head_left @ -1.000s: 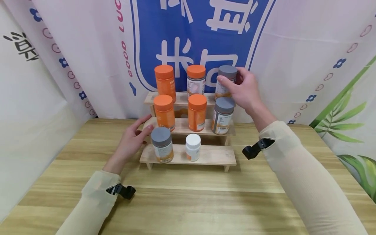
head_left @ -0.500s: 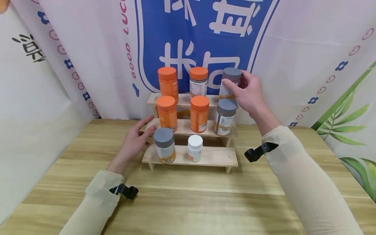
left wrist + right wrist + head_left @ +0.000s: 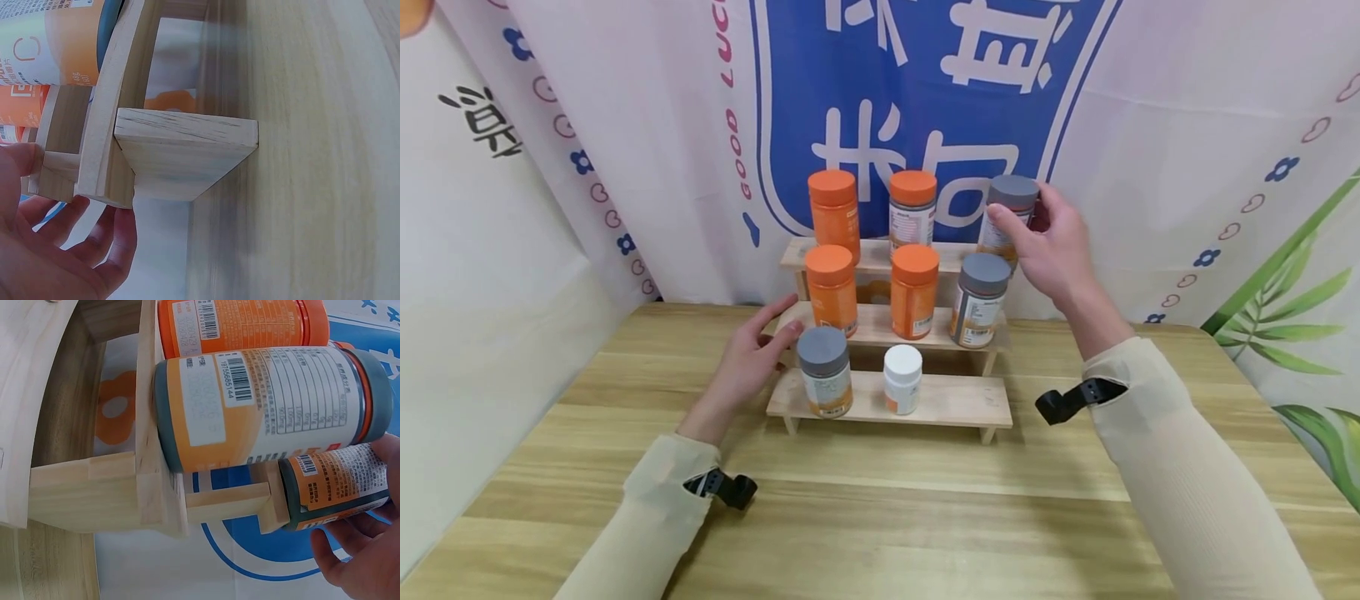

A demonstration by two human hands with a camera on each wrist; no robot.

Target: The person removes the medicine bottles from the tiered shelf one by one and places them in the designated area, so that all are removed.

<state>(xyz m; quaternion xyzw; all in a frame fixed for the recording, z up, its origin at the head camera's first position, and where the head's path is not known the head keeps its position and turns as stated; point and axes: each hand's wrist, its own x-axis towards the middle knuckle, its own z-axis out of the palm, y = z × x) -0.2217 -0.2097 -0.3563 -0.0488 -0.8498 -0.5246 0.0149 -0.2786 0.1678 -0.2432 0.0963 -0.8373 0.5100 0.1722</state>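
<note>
A three-step wooden display rack (image 3: 955, 400) carries several lidded jars. My right hand (image 3: 1056, 254) grips a grey-lidded jar (image 3: 1013, 192) at the right end of the top step, thumb in front and fingers around the far side. In the right wrist view that held jar (image 3: 337, 481) has its base beside the end of the top board. At the rack's left end, my left hand (image 3: 737, 371) holds the wood, thumb on the middle step. The left wrist view shows its fingers (image 3: 122, 240) curled at the board ends.
Orange-lidded jars (image 3: 833, 217) stand on the top and middle steps, and another grey-lidded jar (image 3: 981, 300) sits just below the held one. On the bottom step are a grey-lidded jar (image 3: 825, 375) and a small white bottle (image 3: 902, 379). A printed curtain (image 3: 1150, 167) hangs close behind.
My right hand has shifted the grey-lidded jar a little to the right along the top step. My left hand stays at the rack's left end. The head view has swung slightly.
</note>
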